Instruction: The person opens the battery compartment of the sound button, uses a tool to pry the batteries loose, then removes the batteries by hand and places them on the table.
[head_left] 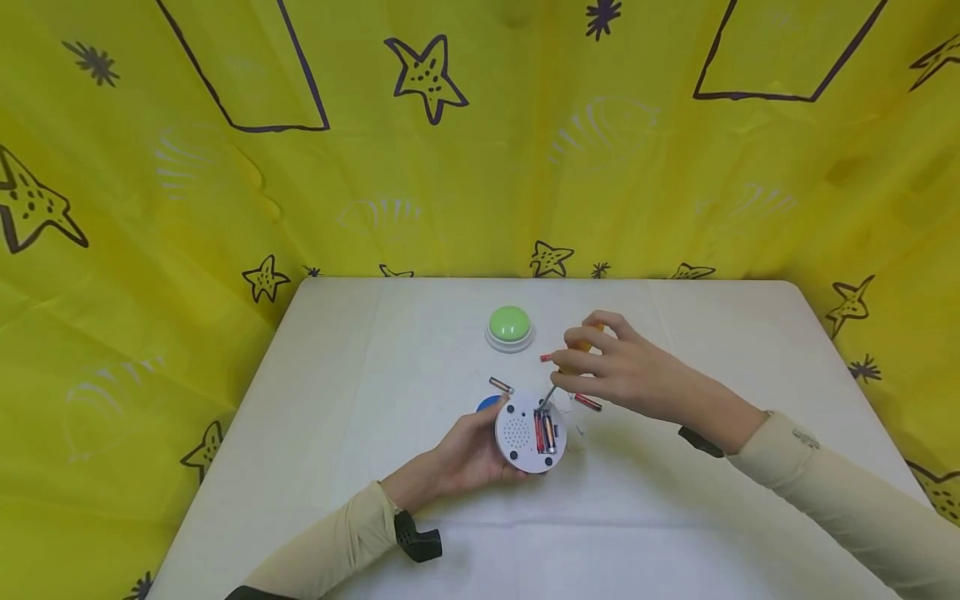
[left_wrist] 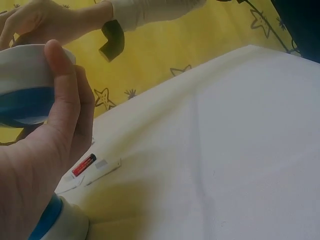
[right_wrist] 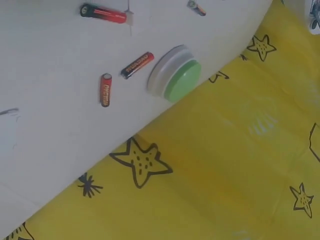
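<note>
My left hand (head_left: pixel 472 454) holds a round push-button device (head_left: pixel 516 454) with its white underside turned up. In the left wrist view this device (left_wrist: pixel 25 70) shows a white base and a blue top, with the thumb against its side. Its battery compartment lies uncovered, with batteries (head_left: pixel 539 435) inside. A screwdriver (head_left: pixel 550 395) with an orange-yellow handle is gripped in my right hand (head_left: pixel 630 371). Its metal tip reaches the upper end of the compartment, near the ends of the batteries. The right hand does not show in the right wrist view.
A green push button (head_left: pixel 510 323) on a white base stands farther back. Loose batteries lie around it, including a red one (right_wrist: pixel 105 90), another beside the button (right_wrist: pixel 137 65) and a third (head_left: pixel 501 385). A blue button (head_left: pixel 489 402) sits behind the left hand. Small white pieces (left_wrist: pixel 105 170) lie near a battery.
</note>
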